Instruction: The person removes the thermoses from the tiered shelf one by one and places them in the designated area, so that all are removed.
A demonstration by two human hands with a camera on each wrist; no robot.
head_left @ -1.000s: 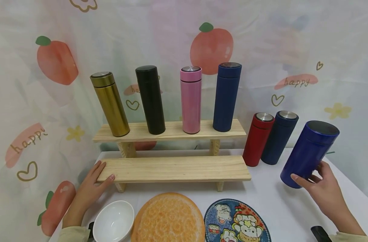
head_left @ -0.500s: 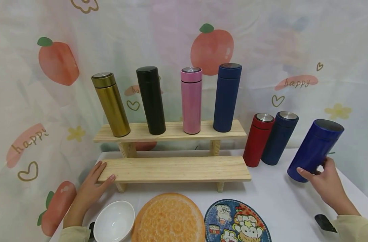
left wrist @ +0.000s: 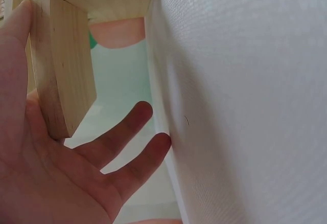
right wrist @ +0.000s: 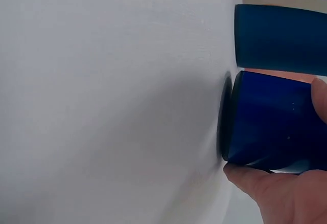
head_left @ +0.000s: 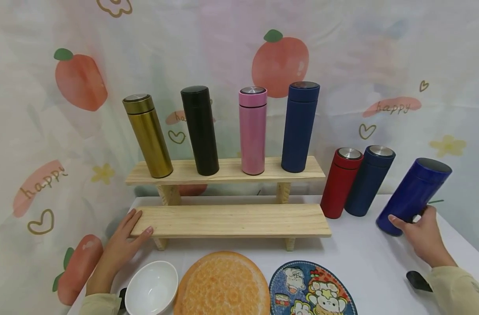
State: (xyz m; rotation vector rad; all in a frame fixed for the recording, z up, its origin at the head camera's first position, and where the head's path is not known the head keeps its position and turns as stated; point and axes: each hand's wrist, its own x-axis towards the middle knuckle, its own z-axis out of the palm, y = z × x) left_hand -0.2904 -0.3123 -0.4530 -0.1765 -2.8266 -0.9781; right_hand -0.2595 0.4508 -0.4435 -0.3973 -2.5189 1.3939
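My right hand (head_left: 424, 236) grips a shiny blue thermos bottle (head_left: 414, 197) low on its body, thumb on the near side. In the right wrist view the base of this bottle (right wrist: 281, 121) is right at the white tabletop; I cannot tell if it fully rests there. A dark blue thermos (head_left: 369, 181) and a red thermos (head_left: 342, 183) stand to its left. At the left end of the two-tier wooden shelf (head_left: 231, 221), my left hand (head_left: 119, 249) touches the lower board. Its thumb lies over the board, and two straight fingers (left wrist: 138, 170) extend free in the left wrist view.
On the upper tier stand a gold thermos (head_left: 149, 138), a black thermos (head_left: 201, 131), a pink thermos (head_left: 253, 131) and a navy thermos (head_left: 300, 127). In front are a white bowl (head_left: 153, 286), a round bread-patterned mat (head_left: 223, 284) and a cartoon mat (head_left: 312, 288). A patterned cloth hangs behind.
My right hand has moved the blue thermos slightly right and back, beside the dark blue one. My left hand stays at the shelf. The head view has shifted slightly.
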